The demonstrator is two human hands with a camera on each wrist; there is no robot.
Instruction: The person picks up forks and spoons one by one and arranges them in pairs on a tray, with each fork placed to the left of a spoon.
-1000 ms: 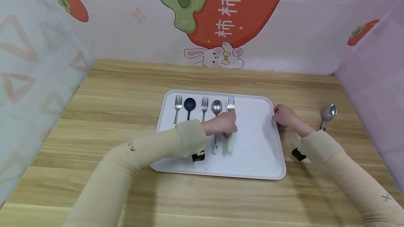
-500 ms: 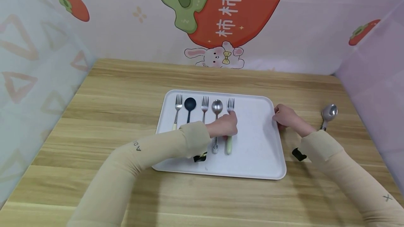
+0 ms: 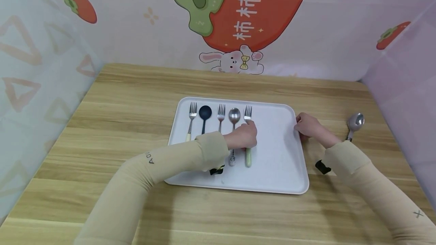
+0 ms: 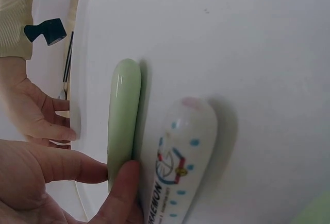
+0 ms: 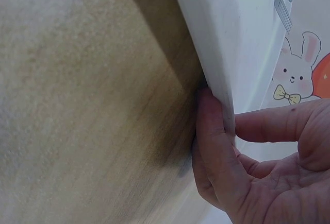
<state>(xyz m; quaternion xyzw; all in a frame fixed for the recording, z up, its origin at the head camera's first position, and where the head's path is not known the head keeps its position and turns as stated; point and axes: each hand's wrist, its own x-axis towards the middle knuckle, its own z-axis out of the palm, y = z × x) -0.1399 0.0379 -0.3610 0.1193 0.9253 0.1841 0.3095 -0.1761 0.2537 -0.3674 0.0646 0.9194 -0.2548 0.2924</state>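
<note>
My left hand [image 3: 242, 136] pinches a fork [image 3: 248, 158] with a light green handle, laid on the white tray [image 3: 279, 179]. In the left wrist view, thumb and fingertips sit on both sides of the green handle [image 4: 125, 105]. Just left of that fork lies a metal spoon [image 3: 234, 115] with a printed white handle [image 4: 185, 141]. Farther left are a fork [image 3: 221, 112], a black spoon [image 3: 205, 112] and another fork [image 3: 192, 110], their lower parts partly covered by my left sleeve. At the tray's right edge, my right hand [image 3: 308, 126] pinches the rim [image 5: 206, 54], thumb inside and fingers outside.
Right of the tray on the wooden table [image 3: 218, 218], a metal spoon [image 3: 355, 121] lies partly behind my right forearm. A black piece [image 3: 322, 166] shows beside that sleeve. Printed walls [image 3: 136, 29] stand behind the table and along both sides.
The green-handled fork has shifted slightly toward me, its tines swinging a little left, with my left hand on it. The right hand stays at the tray rim.
</note>
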